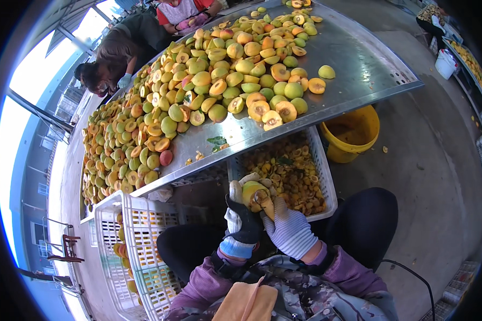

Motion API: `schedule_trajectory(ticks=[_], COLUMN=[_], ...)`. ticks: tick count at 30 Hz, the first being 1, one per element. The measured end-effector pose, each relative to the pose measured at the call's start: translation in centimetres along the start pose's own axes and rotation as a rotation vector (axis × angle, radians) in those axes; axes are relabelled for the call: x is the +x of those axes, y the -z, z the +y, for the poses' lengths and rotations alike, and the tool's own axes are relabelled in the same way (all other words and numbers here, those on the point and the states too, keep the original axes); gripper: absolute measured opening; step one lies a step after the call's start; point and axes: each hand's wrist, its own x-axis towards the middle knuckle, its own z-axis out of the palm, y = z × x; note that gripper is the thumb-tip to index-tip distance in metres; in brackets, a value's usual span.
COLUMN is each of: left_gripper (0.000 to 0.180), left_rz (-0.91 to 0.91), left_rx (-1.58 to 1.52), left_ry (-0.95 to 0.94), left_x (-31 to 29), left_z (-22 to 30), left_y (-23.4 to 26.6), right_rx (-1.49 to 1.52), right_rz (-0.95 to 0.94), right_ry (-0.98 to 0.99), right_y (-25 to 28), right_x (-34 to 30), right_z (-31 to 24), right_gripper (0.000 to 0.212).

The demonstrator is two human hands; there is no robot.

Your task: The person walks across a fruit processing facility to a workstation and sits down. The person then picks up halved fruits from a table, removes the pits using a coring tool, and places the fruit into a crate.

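Observation:
In front of my lap, my left hand (pixel 240 216), in a pale glove with a dark patch and blue cuff, is closed round a yellow-green peach (pixel 253 192). My right hand (pixel 290 229), in a white glove with purple stripes, grips a small pitting tool (pixel 268 207) with a tan handle. The tool's working end meets the peach at its brownish, hollowed centre; the fingers partly hide it. Just beyond both hands, a white plastic crate (pixel 331 188) holds pits and fruit scraps. Above it, the metal table (pixel 353 51) bears a large heap of peaches (pixel 198 80), many halved.
A yellow bucket (pixel 359 144) stands under the table's right side. At my left is a white slatted basket (pixel 144 224) with peach halves inside. Co-workers (pixel 115 53) are at the table's far left side. A black cable (pixel 420 278) curves across the floor at right.

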Motion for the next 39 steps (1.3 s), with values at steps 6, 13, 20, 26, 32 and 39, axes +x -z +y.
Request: schedule_trajectory(ticks=[6,13,20,26,32,39], left_gripper=[0.056,0.059,0.063,0.06,0.067,0.043], left_rz=[-0.041,-0.098,-0.322,-0.19,-0.477,-0.536], left_rx=[0.113,0.208,0.34,0.567,0.54,1.064], left_ry=[-0.076,-0.114,-0.092,-0.49,-0.093,0.175], left_x=[-0.1,0.1,1.4,-0.2,1.0,1.6], left_z=[-0.4,-0.6,0.8,-0.6,2.7,5.1], left_y=[0.5,1.5,2.9,-0.5,0.6,-0.7], right_rx=[-0.024,0.197,0.84,0.847,0.653,0.91], right_rz=[-0.076,-0.139,-0.4,-0.354,-0.393,-0.554], right_ry=[-0.023,-0.029,-0.194,-0.134,0.004,-0.122], right_y=[-0.1,-1.1,1.7,1.3,1.3,2.2], right_x=[-0.1,-0.5,0.6,0.0,-0.5,-0.5], right_z=[0.3,1.2,0.6,0.6,1.0,0.4], right_gripper=[0.039,0.031,0.019,0.021,0.031,0.023])
